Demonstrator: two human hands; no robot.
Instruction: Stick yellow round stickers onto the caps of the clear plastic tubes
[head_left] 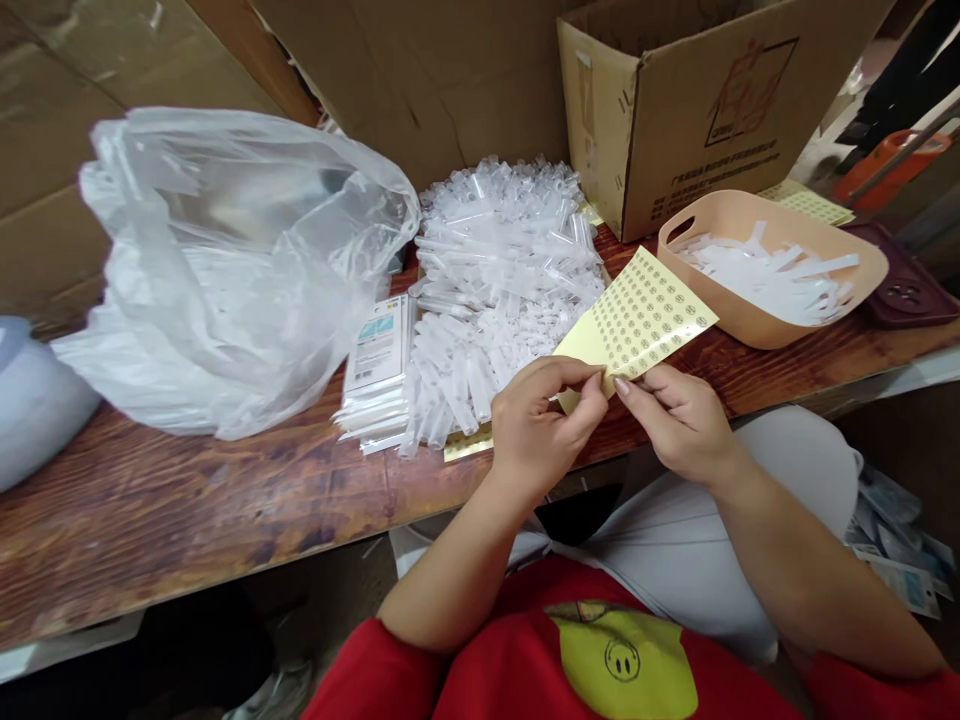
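Between my two hands is a yellow sheet of small round stickers (pixel 651 312), tilted above the table's front edge. My left hand (pixel 551 415) pinches its lower left part between thumb and fingers. Close beside it, my right hand (pixel 679 415) is closed at the sheet's lower edge, thumb against finger; whether a loose sticker is there is too small to tell. Behind my left hand spreads a big heap of clear plastic tubes (pixel 502 260). Right of the sheet stands a peach plastic basket (pixel 750 325) with white translucent strips (pixel 772 270) in it.
A large clear plastic bag (pixel 247 300) and a stack of printed packets (pixel 379 350) lie left on the wooden table (pixel 262 510). Behind the basket rises an open cardboard box (pixel 705 130). More sticker sheets (pixel 810 203) and a dark red tray (pixel 904 280) are at the right.
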